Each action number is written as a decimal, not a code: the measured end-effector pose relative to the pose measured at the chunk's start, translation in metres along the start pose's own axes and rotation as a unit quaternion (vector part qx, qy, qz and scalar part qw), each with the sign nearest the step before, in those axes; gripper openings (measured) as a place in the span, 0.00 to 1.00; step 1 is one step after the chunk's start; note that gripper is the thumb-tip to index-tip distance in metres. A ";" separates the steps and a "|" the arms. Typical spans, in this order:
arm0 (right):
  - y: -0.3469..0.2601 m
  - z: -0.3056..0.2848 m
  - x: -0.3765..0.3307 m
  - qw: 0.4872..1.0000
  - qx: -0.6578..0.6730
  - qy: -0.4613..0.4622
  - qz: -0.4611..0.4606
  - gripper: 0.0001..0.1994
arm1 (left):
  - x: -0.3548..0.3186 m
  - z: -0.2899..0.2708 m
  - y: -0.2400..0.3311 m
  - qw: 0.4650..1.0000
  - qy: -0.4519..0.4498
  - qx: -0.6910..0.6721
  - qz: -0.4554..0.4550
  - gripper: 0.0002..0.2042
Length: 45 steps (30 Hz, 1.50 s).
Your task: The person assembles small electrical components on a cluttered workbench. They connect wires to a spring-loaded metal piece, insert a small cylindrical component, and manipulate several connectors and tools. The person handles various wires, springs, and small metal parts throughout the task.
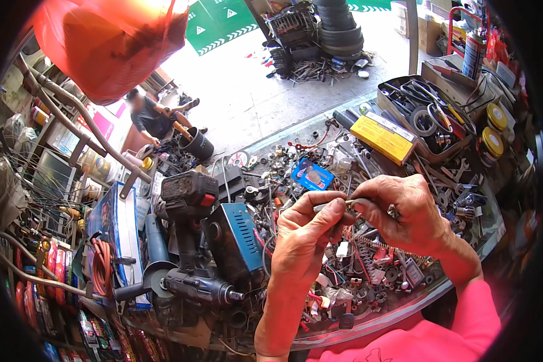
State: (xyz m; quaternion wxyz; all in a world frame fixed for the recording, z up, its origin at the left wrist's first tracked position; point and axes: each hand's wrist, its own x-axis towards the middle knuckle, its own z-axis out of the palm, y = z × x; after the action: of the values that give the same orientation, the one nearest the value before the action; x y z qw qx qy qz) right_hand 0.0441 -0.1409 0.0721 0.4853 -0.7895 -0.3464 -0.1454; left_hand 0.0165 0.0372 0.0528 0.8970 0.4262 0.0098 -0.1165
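Loose metal parts (380,291) strew the workbench (398,314), and beyond it, toward twelve o'clock, lies a pale floor (247,96). One seated person (151,120) is at ten; a yellow box (383,139) lies at two, a blue metal case (241,238) at seven, a dark impact wrench (188,241) at eight. Near four, the left hand (304,229) and right hand (401,208) meet, thumbs and fingertips pinching a small piece (350,203), too hidden to identify.
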 end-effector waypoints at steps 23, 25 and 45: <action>-0.005 -0.006 0.001 0.995 0.044 -0.059 0.074 0.13 | 0.002 0.004 -0.006 0.999 0.023 0.024 0.009 0.08; -0.004 -0.006 0.000 0.996 0.038 -0.051 0.070 0.13 | 0.003 0.006 -0.006 0.999 0.030 0.029 0.010 0.08; -0.002 -0.004 0.002 0.998 0.004 -0.042 0.053 0.09 | -0.001 0.007 -0.002 0.998 0.024 0.057 0.031 0.10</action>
State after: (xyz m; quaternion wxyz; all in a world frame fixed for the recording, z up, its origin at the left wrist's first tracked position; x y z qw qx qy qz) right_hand 0.0450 -0.1428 0.0762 0.4804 -0.8104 -0.3247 -0.0843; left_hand 0.0142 0.0306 0.0559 0.8740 0.4793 0.0113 -0.0788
